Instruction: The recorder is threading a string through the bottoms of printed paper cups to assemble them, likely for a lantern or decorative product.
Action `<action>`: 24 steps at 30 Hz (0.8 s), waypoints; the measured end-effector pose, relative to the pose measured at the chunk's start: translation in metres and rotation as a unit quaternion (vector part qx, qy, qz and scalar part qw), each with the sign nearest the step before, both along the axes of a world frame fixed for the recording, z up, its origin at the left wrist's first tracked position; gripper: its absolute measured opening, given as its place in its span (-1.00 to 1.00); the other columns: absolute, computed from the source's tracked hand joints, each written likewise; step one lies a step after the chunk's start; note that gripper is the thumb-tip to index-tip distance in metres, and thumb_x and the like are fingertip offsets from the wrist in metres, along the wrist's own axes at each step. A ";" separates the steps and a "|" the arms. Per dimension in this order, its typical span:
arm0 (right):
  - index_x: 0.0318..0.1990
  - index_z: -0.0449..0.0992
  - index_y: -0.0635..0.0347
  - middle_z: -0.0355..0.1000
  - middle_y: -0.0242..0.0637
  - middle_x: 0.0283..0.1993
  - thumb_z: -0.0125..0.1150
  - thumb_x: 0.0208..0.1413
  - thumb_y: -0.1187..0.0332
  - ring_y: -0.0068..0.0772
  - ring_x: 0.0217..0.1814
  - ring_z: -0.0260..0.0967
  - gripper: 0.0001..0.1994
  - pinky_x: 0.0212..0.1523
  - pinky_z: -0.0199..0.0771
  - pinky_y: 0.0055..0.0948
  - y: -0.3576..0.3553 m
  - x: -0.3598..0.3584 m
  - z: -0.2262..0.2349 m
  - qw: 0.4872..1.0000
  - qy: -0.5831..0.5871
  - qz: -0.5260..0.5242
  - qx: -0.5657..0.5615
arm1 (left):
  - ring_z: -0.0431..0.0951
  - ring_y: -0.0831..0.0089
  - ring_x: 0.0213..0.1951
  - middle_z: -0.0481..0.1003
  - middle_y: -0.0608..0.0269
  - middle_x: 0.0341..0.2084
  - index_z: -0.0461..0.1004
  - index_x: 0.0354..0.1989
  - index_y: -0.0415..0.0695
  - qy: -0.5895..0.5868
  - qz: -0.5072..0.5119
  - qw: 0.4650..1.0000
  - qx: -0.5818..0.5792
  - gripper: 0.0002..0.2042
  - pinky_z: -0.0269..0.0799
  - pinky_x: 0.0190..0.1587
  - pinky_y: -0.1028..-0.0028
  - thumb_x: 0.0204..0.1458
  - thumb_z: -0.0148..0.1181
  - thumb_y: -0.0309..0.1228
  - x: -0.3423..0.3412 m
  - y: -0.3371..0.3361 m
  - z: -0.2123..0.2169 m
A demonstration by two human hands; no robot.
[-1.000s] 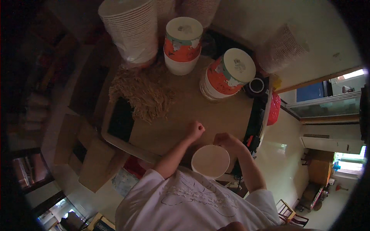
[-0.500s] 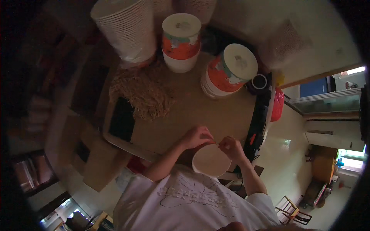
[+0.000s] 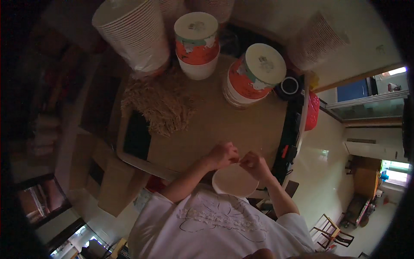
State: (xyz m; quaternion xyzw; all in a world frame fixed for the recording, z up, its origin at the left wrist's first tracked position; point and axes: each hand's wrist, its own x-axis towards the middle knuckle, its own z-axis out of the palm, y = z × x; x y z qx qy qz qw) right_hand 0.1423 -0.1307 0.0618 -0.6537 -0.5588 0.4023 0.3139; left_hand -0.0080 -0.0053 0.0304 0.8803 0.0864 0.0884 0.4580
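R hand [image 3: 255,165] is at the far right rim of a white bowl [image 3: 235,182], fingers bent & drawn together; L hand [image 3: 224,155] is just beyond the same rim, slightly to the left, fingers curled in. Fingertips of both nearly meet — can't tell if they touch, or if anything thin is pinched btwn them. Bowl is nearer the body than either hand, mouth up, by the white shirt [image 3: 215,222] & the near edge of the desk [image 3: 139,162].

Hard to make out: R hand covers a bit of the bowl's rim, & whatever supports the bowl is hidden. Tall stack of white bowls [image 3: 138,39] in clear wrap, upper left, is cut off at the top; far left side is v. dark.

Containers: near bowl shows its pale inside. On the desk, 2 orange-green tubs — rear tub [image 3: 196,52] & right tub [image 3: 246,82] — each pale flat end up, w/ white bowl rims below; insides hidden. Brown fibre clump [image 3: 161,105] lies loose on the brown sheet [image 3: 220,121], left of ctr. Another wrapped stack [image 3: 317,43] is top right, near the wall.
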 end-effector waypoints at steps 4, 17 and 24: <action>-0.50 0.43 0.19 0.32 -0.22 -0.52 0.16 -0.27 0.53 -0.25 -0.46 0.27 -0.90 -0.47 0.29 -0.43 -0.002 0.002 0.000 0.999 -0.025 -0.011 -0.024 | 0.39 0.33 -0.27 0.42 0.27 -0.51 0.47 -0.54 -0.13 0.034 0.149 0.978 -0.143 -0.94 0.30 -0.22 0.39 -0.22 0.18 -0.45 -0.002 -0.007 0.002; -0.46 0.39 0.25 0.35 -0.28 -0.49 0.14 -0.18 0.48 -0.45 -0.45 0.31 -0.90 -0.43 0.33 -0.49 0.015 0.003 -0.013 0.995 0.025 -0.076 -0.066 | 0.47 0.36 -0.41 0.42 0.17 -0.46 0.43 -0.39 -0.19 0.025 0.186 0.979 -0.084 -0.85 0.38 -0.35 0.45 -0.20 0.15 -0.49 -0.007 -0.020 -0.013; -0.34 0.44 0.22 0.34 -0.29 -0.30 0.18 -0.20 0.53 -0.52 -0.29 0.29 -0.81 -0.31 0.31 -0.60 0.021 0.021 -0.047 0.889 0.411 -0.171 -0.108 | 0.44 0.47 -0.34 0.42 0.24 -0.44 0.37 -0.28 -0.17 0.020 0.222 0.919 -0.325 -0.75 0.37 -0.28 0.50 -0.20 0.07 -0.64 -0.008 -0.025 -0.012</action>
